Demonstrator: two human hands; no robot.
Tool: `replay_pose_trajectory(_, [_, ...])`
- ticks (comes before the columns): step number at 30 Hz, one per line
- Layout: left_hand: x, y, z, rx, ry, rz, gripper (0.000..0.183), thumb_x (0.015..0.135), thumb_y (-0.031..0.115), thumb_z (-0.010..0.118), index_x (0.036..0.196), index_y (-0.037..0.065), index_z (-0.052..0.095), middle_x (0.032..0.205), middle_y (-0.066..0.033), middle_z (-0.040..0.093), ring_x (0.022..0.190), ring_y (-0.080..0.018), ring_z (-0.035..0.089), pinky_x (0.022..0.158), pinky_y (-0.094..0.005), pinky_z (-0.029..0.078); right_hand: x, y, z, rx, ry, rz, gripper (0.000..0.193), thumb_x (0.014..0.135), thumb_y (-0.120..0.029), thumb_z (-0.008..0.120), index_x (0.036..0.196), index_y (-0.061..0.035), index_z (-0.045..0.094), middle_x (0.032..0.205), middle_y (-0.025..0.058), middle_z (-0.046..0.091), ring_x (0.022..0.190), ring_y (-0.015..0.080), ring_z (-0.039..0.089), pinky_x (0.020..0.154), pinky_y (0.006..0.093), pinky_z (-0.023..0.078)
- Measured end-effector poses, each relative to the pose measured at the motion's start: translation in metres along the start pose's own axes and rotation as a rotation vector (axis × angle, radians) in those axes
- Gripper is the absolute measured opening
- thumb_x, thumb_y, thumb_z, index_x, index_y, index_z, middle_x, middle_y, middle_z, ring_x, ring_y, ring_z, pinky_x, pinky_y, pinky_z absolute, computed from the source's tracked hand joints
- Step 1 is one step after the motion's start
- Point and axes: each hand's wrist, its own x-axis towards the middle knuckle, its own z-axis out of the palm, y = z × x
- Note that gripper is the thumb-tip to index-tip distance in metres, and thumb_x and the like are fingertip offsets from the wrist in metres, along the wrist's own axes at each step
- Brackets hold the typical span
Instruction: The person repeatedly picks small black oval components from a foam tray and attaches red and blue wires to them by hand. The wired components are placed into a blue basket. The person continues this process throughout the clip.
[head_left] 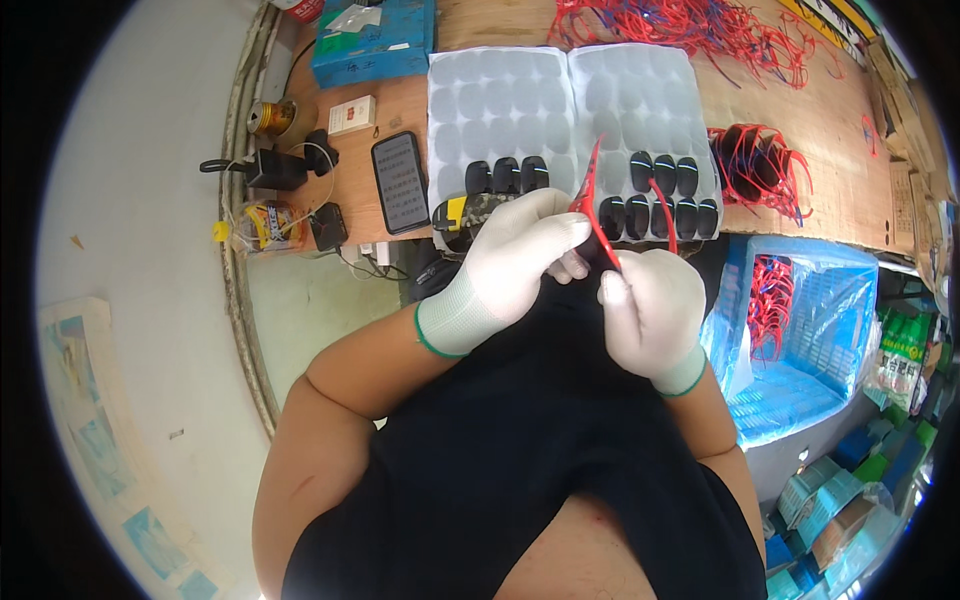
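Observation:
Both my hands wear white gloves with green cuffs and are raised in front of the table's near edge. Between them is a red glasses frame [590, 195], its temples pointing up and away from me. My left hand [515, 255] pinches it with thumb and fingers at one side. My right hand [655, 305] is closed on its other side, thumb on top. The lens area is partly hidden by my fingers. Just beyond lies a pale grey sheet [500, 100] with rows of oval pads, with several dark lenses [687, 215] on its near rows.
Beside my left hand lies a camouflage-patterned item with yellow [456, 213]. Left of the sheet are a phone [402, 183], a black adapter [275, 170] and a blue box [372, 45]. Red frames [680, 30] pile up at the back. A blue plastic-lined crate [810, 370] stands right.

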Motion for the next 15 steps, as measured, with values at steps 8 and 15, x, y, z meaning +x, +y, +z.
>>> replay_pose_trajectory(8, [-0.011, -0.002, 0.000, 0.143, -0.189, 0.262, 0.016, 0.103, 0.010, 0.058, 0.114, -0.001, 0.058, 0.106, -0.0068, 0.062, 0.093, -0.0131, 0.060, 0.086, -0.0300, 0.051, -0.001, 0.001, -0.006, 0.340, -0.060, 0.325, 0.009, 0.091, -0.005, 0.063, 0.099, -0.0004, 0.066, 0.069, 0.0082, 0.064, 0.060, 0.0211, 0.065, 0.059, 0.0313, 0.050])
replay_pose_trajectory(15, [0.004, 0.009, -0.001, 0.268, -0.208, 0.227, 0.018, 0.104, 0.017, 0.058, 0.105, -0.001, 0.059, 0.092, -0.0048, 0.064, 0.084, -0.0111, 0.061, 0.078, -0.0275, 0.052, 0.012, -0.011, 0.006, 0.430, 0.115, 0.453, 0.008, 0.094, -0.004, 0.060, 0.098, 0.0009, 0.064, 0.067, 0.0094, 0.062, 0.053, 0.0177, 0.062, 0.052, 0.0292, 0.047])
